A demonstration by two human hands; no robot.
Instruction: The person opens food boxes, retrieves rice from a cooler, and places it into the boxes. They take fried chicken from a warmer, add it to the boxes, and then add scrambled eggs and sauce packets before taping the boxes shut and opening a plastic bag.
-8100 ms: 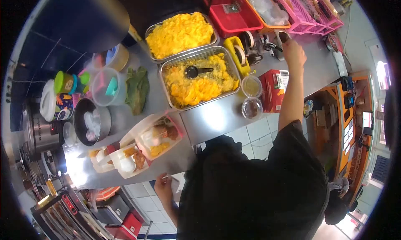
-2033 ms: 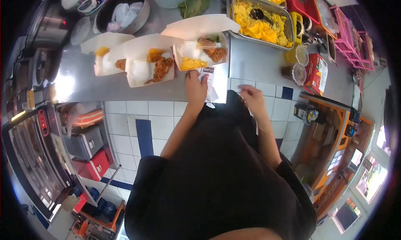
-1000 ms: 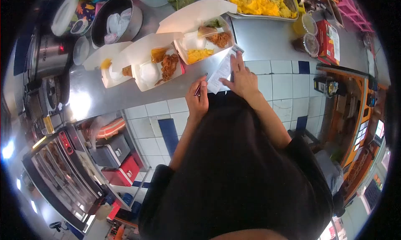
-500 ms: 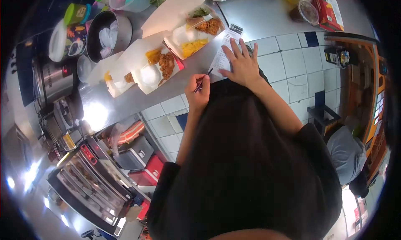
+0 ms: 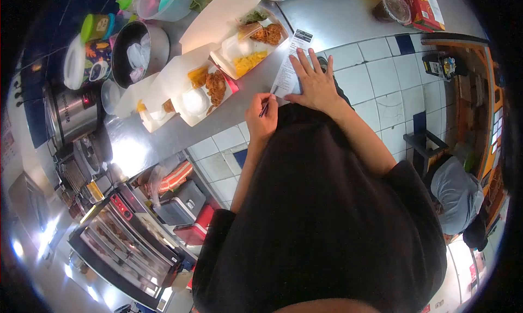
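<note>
A pen (image 5: pixel 264 110) is gripped in my left hand (image 5: pixel 261 120), its tip at the lower left edge of a printed paper slip (image 5: pixel 287 67). My right hand (image 5: pixel 316 88) lies palm down with fingers spread over the slip's right side, covering part of it. Just left of the slip is an open food box (image 5: pixel 222 61) with fried chicken (image 5: pixel 268 34) and yellow pieces (image 5: pixel 250 63). Farther left stands a second open box (image 5: pixel 192 120) containing chicken (image 5: pixel 216 88) and a white round item (image 5: pixel 194 102).
A third, smaller box (image 5: pixel 150 124) sits left on the steel counter (image 5: pixel 218 116). Behind it are a dark pot (image 5: pixel 163 46) and plastic tubs. Lidded cups (image 5: pixel 396 8) and a red box (image 5: pixel 422 10) stand at the back right. Another person (image 5: pixel 456 196) is at far right.
My left hand's pen is tilted more upright, its tip still by the slip's lower left. My right hand stays spread on the slip. The whole view has shifted slightly.
</note>
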